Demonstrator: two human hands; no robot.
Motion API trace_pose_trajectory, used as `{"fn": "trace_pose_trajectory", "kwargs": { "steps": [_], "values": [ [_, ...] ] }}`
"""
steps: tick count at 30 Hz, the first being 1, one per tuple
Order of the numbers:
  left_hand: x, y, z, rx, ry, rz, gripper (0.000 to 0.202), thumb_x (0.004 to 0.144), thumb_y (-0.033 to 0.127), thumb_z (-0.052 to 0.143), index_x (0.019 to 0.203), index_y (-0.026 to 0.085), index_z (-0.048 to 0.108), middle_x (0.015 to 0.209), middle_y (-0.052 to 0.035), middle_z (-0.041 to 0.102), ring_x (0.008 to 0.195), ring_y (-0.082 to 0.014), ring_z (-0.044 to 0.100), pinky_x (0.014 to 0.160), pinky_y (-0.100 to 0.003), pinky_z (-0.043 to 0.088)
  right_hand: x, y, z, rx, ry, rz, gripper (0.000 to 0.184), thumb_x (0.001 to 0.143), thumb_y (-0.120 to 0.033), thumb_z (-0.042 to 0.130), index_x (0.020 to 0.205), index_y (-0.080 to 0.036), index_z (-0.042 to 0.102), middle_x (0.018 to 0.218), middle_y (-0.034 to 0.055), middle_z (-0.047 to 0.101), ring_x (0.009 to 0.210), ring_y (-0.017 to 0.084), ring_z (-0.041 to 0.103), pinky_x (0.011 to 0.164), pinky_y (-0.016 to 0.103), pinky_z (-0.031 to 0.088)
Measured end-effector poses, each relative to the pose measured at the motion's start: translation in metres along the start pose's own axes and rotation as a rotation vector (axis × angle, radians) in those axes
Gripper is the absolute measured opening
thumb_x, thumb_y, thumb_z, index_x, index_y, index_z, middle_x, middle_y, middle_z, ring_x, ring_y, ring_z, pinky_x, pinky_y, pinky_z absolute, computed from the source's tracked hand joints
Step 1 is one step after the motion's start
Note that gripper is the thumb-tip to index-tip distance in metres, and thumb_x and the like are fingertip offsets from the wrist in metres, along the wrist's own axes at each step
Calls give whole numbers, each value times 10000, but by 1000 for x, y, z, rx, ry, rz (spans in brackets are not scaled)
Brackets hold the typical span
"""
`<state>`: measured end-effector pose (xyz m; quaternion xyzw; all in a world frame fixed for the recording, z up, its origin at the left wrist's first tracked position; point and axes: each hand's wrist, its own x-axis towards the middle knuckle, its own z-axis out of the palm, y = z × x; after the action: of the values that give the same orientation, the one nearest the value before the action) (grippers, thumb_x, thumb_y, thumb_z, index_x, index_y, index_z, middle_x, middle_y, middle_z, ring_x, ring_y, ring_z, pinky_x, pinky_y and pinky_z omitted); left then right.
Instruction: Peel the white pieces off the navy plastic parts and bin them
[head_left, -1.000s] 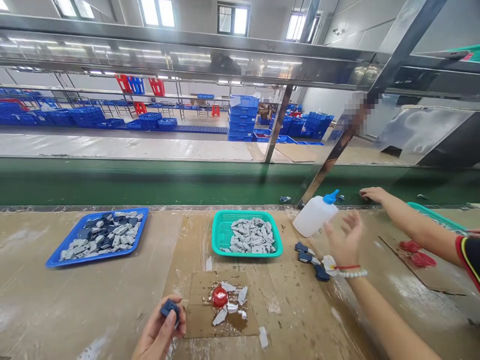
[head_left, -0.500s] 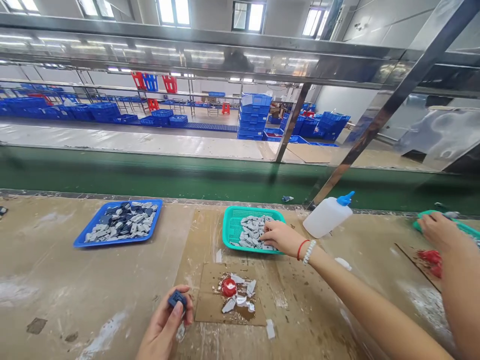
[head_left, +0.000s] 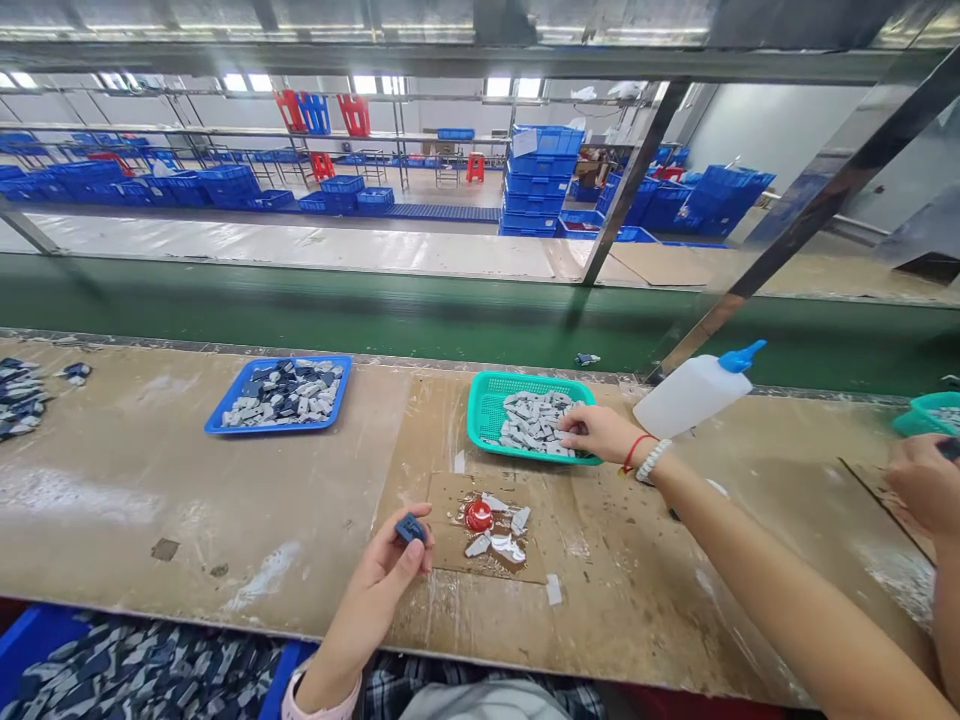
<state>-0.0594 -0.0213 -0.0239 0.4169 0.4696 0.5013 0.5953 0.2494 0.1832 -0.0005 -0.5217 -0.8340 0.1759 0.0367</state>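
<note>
My left hand [head_left: 390, 560] is closed around a small dark blue plastic piece [head_left: 410, 528], holding it above the near side of the bench. In the green basket [head_left: 480, 408], my right hand [head_left: 596, 432] reaches over the right side, its fingertips pinched together among small light grey plastic pieces [head_left: 529, 420]. Whatever those fingertips grip is hidden. Between my hands lies a cardboard sheet [head_left: 450, 560] bearing a round red cap [head_left: 478, 516], white wet glue and several grey pieces [head_left: 520, 520].
A white squeeze bottle [head_left: 690, 395] with a blue nozzle leans beyond my right wrist. To the left are a blue tray [head_left: 341, 400] of mixed pieces and a blue bin [head_left: 22, 650]. A co-worker's hand [head_left: 926, 485] holds a dark piece at far right. Metal posts [head_left: 637, 180] rise behind.
The view has tilted downward, bringing the blue bin and bench edge into sight. My left hand still holds the dark blue piece; my right stays at the basket. The co-worker's hand has moved nearer.
</note>
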Motion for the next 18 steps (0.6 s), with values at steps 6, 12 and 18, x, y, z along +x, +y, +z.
{"fn": "trace_pose_trajectory", "kwargs": {
  "steps": [6, 12, 18],
  "values": [
    [0, 1, 8, 56, -7, 7, 301, 818, 435, 657, 1014, 229, 558, 864, -8, 561, 741, -122, 484, 702, -222, 377, -18, -4, -12, 46, 153, 61, 141, 741, -258, 654, 848, -172, 686, 890, 54, 705, 833, 212, 648, 726, 299, 506],
    [2, -7, 6, 44, 48, -18, 251, 851, 405, 618, 1003, 221, 543, 852, -6, 555, 678, -114, 468, 627, -218, 365, -96, -20, 32, 205, 461, -73, 154, 808, -399, 644, 840, -250, 671, 803, 47, 701, 682, 184, 639, 630, 292, 529],
    [5, -6, 2, 90, 10, -63, 285, 863, 411, 598, 1048, 204, 537, 863, -29, 545, 723, -141, 466, 667, -236, 368, -145, -29, 100, 166, 688, 1, 279, 932, -324, 464, 842, -203, 699, 830, 61, 690, 739, 187, 663, 673, 327, 571]
  ]
}}
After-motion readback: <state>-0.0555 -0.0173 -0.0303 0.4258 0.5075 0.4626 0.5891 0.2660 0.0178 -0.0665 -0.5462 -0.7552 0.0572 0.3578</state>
